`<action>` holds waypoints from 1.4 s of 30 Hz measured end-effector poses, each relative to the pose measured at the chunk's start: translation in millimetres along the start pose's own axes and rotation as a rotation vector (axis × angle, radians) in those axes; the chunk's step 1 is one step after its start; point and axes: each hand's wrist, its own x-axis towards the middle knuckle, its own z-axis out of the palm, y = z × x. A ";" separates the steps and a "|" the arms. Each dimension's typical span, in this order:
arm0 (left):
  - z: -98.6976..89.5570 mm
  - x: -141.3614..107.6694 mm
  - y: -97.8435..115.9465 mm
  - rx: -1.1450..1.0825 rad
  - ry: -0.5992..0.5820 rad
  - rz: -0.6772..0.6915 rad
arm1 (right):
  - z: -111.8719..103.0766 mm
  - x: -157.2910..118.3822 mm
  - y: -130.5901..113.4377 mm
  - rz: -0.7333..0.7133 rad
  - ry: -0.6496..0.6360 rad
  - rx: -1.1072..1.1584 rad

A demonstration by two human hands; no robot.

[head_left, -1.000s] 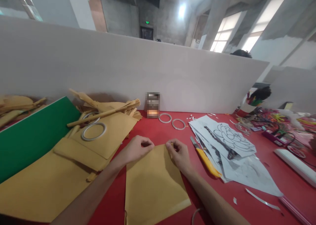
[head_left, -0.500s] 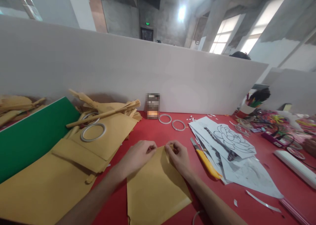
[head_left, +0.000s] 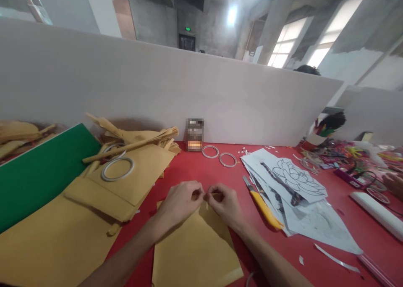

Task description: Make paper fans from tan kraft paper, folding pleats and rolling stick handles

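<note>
Head camera view, looking down on a red table (head_left: 189,169): a person's two bare hands meet over a sheet of brown paper (head_left: 195,253), which lies flat at the near middle of the table, its lower end running to the bottom of view. The left hand (head_left: 182,201) is curled, thumb and forefinger closed together on the sheet's far edge. The right hand (head_left: 226,203) mirrors it just beside, thumb and forefinger pinching the same edge, the other fingers bent inward. The two sets of fingertips nearly touch.

To the left, a pile of brown paper (head_left: 108,196) carries a white ring (head_left: 133,166) and leans near a green board (head_left: 47,177). Beyond the hands, two rings of tape (head_left: 210,157) lie near a small blurred-out box (head_left: 195,135), which stands against a white partition (head_left: 201,89). To the right, a yellow-handled knife (head_left: 264,207) rests beside overlapping white sheets, the top one bearing a flower drawing (head_left: 297,175). At the far right edge, part of another person's hand (head_left: 393,182) shows.
</note>
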 end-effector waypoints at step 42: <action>-39.4 23.4 -70.6 -0.352 -0.186 0.020 | -23.6 6.3 8.7 0.081 -0.011 -0.081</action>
